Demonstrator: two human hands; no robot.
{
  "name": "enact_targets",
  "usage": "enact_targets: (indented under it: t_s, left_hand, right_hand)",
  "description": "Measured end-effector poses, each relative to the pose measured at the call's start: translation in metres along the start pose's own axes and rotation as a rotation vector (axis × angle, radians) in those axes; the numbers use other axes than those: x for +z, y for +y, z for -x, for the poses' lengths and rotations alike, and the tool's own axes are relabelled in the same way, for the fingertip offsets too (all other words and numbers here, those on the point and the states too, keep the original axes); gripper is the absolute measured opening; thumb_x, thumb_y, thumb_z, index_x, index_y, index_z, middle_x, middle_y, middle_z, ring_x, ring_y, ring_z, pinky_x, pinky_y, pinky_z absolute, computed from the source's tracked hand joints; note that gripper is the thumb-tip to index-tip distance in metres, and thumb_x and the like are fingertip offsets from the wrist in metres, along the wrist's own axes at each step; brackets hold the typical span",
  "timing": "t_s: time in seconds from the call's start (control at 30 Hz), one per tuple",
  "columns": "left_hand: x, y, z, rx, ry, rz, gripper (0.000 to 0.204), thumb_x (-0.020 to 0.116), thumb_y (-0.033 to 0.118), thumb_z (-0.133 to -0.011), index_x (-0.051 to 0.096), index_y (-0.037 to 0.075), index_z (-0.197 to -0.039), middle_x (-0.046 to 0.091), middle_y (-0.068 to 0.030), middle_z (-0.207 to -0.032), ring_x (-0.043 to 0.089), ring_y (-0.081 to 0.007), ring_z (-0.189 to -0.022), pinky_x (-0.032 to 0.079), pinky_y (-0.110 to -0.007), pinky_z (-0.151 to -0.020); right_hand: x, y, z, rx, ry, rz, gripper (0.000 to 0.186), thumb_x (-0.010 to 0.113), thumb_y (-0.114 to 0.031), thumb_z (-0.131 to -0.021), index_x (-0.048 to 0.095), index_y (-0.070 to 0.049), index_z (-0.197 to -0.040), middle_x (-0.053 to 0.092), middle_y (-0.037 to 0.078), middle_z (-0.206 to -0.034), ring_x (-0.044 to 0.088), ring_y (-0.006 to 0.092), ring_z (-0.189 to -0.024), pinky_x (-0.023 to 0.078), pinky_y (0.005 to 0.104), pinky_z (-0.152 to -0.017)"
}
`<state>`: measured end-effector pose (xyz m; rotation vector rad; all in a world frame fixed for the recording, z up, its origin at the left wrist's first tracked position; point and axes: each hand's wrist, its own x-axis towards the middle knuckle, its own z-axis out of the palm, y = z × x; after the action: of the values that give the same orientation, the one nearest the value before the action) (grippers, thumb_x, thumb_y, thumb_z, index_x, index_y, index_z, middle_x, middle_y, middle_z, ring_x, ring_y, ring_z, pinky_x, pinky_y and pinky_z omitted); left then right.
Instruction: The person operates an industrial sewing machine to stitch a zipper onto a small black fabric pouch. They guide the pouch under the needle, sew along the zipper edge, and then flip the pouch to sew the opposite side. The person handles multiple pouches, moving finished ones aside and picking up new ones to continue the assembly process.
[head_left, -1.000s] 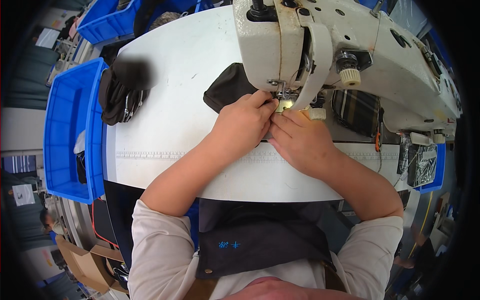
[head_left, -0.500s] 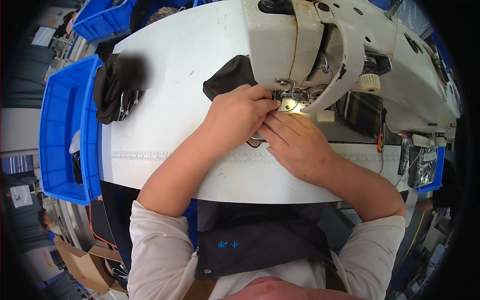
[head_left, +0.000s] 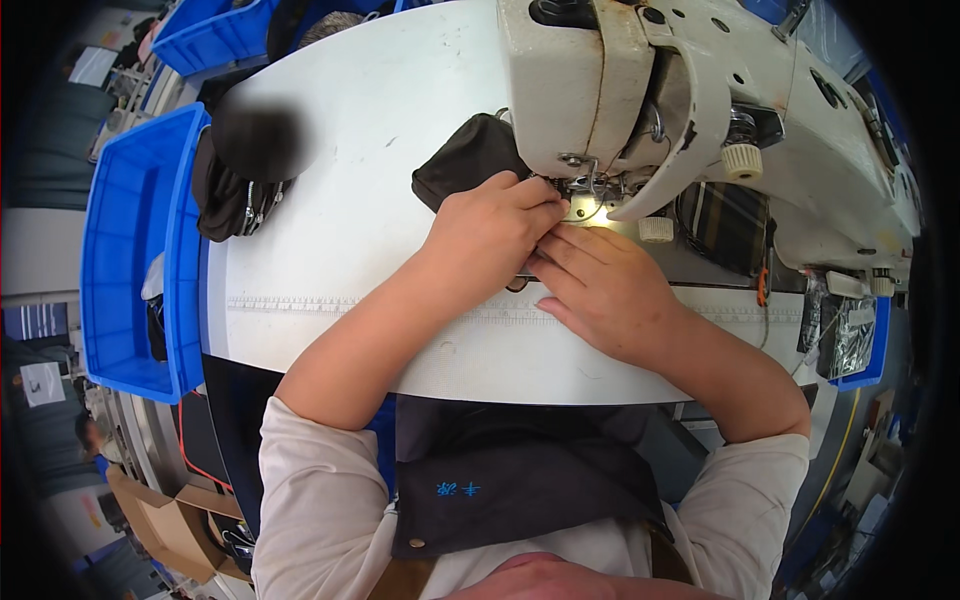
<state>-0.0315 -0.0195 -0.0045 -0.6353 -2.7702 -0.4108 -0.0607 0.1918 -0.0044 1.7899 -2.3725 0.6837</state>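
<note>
While both forearms reach in across the white sewing table [head_left: 340,130], the two hands meet just in front of the lit needle plate [head_left: 582,212] of a cream-coloured industrial sewing machine [head_left: 740,90]. The left hand [head_left: 495,235] has its fingers bent and drawn together, their tips at the near left side of the plate. The right hand [head_left: 608,288] lies palm down beside it, its fingers close together and pointing toward the left fingertips, its thumb set a little apart. Whether either hand is pinching cloth I cannot tell — the fingers cover whatever lies under them.

A black fabric pouch [head_left: 468,160] rests on the table just beyond the left hand, left of the machine head, with its near edge hidden by that hand. A small dark loop [head_left: 517,284] shows below the hands, between the two wrists.

Under the machine's arm, to the right of the needle, lies a dark striped fabric piece [head_left: 725,228], and just beside it a slim tool with an orange part [head_left: 763,287]. A printed ruler scale [head_left: 290,304] runs along the table's near side, passing behind the forearms. At the table's left end sits a bunch of dark zippered pouches [head_left: 222,195], partly blurred, next to a blue plastic bin [head_left: 140,250]. Clear-wrapped packets [head_left: 850,335] sit at the right end, and an open cardboard box [head_left: 165,525] stands lower left.
</note>
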Motion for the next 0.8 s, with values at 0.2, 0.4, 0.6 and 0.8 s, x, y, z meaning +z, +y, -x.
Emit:
enact_targets:
  t_s: [0.2, 0.4, 0.6, 0.8]
  left_hand:
    - [0.008, -0.003, 0.003, 0.023, 0.042, 0.017, 0.045, 0.077, 0.011, -0.074, 0.074, 0.011, -0.118, 0.064, 0.0031, -0.108, 0.065, -0.0190, -0.094, 0.059, -0.032, -0.068]
    - [0.010, -0.002, 0.000, 0.034, 0.088, 0.008, 0.040, 0.076, 0.010, -0.075, 0.073, 0.009, -0.115, 0.065, 0.0017, -0.108, 0.065, -0.0189, -0.093, 0.058, -0.032, -0.067]
    - [0.003, -0.001, -0.002, 0.119, 0.158, -0.022, 0.023, 0.074, 0.012, -0.073, 0.074, 0.010, -0.096, 0.067, 0.0032, -0.105, 0.062, -0.0186, -0.093, 0.053, -0.033, -0.079]
    - [-0.004, -0.003, -0.004, 0.147, 0.138, -0.168, 0.018, 0.076, 0.016, -0.073, 0.076, 0.013, -0.091, 0.069, 0.0071, -0.107, 0.058, -0.0184, -0.100, 0.044, -0.036, -0.094]
  right_hand:
    - [-0.001, 0.001, 0.000, 0.003, 0.012, 0.032, 0.043, 0.083, -0.024, -0.082, 0.069, -0.002, -0.116, 0.067, 0.013, -0.125, 0.061, 0.0284, -0.122, 0.053, 0.0394, -0.101]
    - [0.002, 0.005, 0.002, 0.015, 0.034, 0.085, 0.041, 0.083, -0.025, -0.083, 0.069, -0.001, -0.114, 0.068, 0.013, -0.123, 0.062, 0.0284, -0.124, 0.057, 0.0378, -0.096]
    - [0.000, 0.004, 0.003, 0.019, 0.045, 0.083, 0.042, 0.082, -0.025, -0.083, 0.069, -0.001, -0.115, 0.068, 0.013, -0.124, 0.062, 0.0273, -0.125, 0.057, 0.0373, -0.096]
    - [0.002, 0.004, 0.002, 0.014, 0.051, 0.096, 0.042, 0.082, -0.025, -0.084, 0.069, -0.001, -0.116, 0.068, 0.012, -0.125, 0.062, 0.0259, -0.125, 0.057, 0.0367, -0.094]
